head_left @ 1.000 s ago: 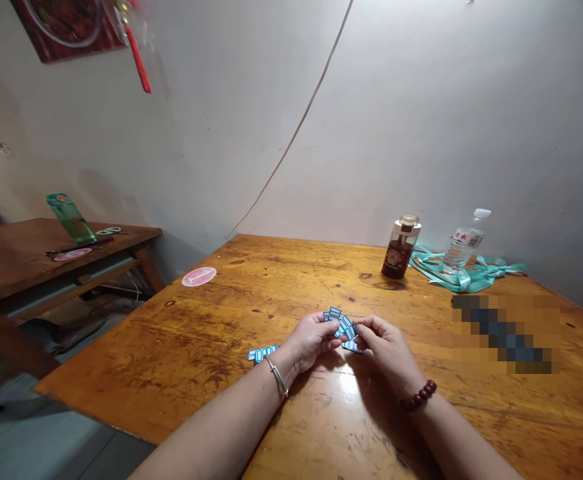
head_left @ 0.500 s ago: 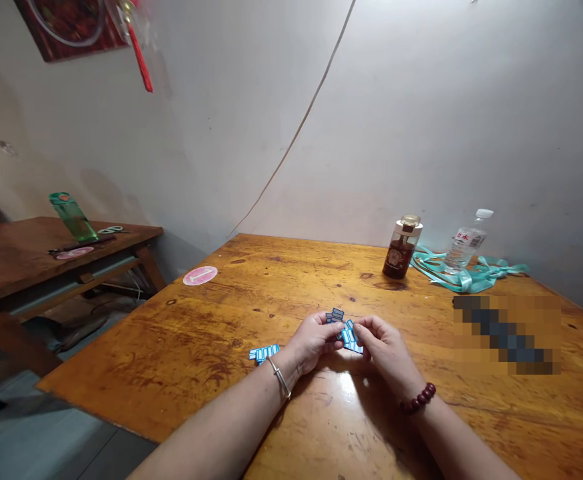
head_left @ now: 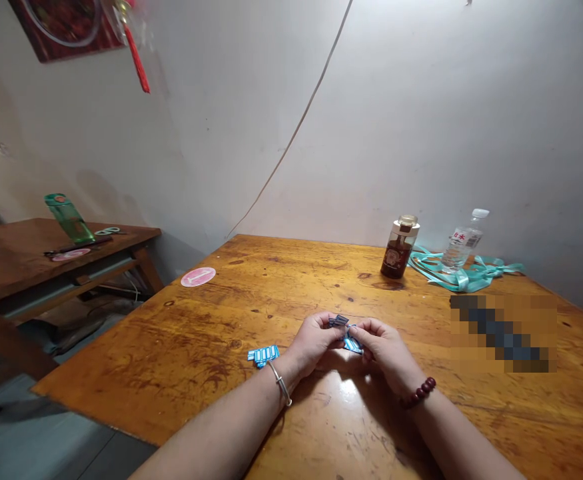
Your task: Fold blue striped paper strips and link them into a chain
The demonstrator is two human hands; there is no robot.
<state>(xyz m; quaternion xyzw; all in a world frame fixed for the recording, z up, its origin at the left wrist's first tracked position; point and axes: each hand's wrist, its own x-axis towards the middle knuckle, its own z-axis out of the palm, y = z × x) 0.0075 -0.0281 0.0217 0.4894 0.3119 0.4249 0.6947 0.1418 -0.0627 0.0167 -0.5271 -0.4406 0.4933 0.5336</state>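
My left hand (head_left: 315, 341) is closed around small flat pieces with a dark grey striped side (head_left: 338, 321) that sticks up above the thumb. Between both hands shows a blue-and-white flat piece (head_left: 354, 345), partly covered by fingers. My right hand (head_left: 385, 343) pinches this blue-and-white piece with thumb and forefinger, close against the left fingertips. On the table beside my left wrist lies a small bunch of similar blue-and-white pieces (head_left: 265, 355). What kind of pieces they are, I cannot make out.
The wooden table (head_left: 211, 387) holds a pink round sticker (head_left: 198, 277), a brown drink bottle (head_left: 399, 250), a water bottle (head_left: 464, 243), turquoise ribbon (head_left: 496, 265) and a pixelated dark object (head_left: 504, 333). Another table at left bears a green bottle (head_left: 71, 219) and scissors (head_left: 107, 231).
My right fingers have moved in toward the left thumb, covering more of the blue-and-white piece. The dark striped part has tilted and sits slightly lower. The view has shifted slightly.
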